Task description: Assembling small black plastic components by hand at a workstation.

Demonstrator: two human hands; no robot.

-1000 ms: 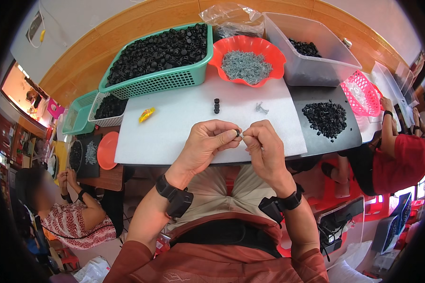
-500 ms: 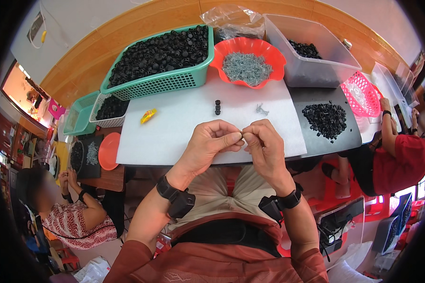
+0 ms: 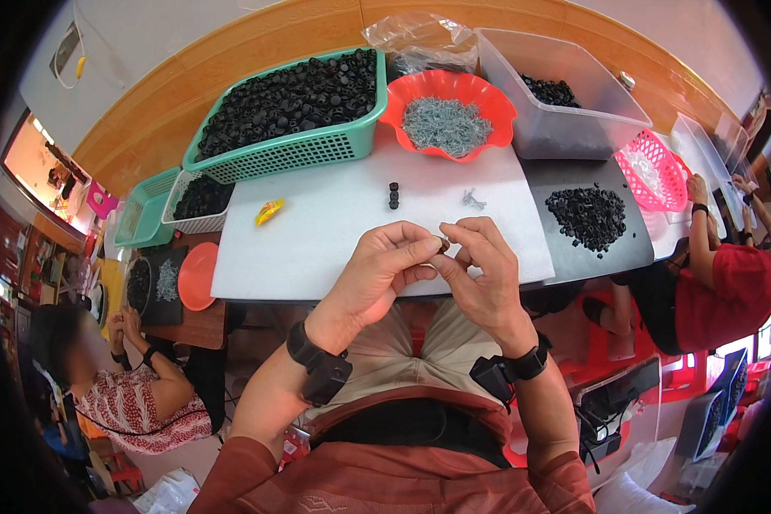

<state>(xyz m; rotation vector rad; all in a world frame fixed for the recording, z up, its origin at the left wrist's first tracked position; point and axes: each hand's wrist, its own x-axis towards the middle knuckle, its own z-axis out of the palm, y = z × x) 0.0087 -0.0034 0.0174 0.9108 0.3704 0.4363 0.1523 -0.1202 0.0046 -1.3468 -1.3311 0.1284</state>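
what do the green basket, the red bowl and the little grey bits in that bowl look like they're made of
Green basket: moulded plastic by the look, matte, with a slotted lattice wall.
Red bowl: likely plastic too, glossy, with a wavy scalloped rim and a sheen.
Grey bits in it: probably metal, silvery grey and thin, but too small to be sure.

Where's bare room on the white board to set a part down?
Bare: the white board left-front, between the yellow piece and the left hand; also between black stack and small metal bits. Crowded: back edge, with green basket and red bowl.
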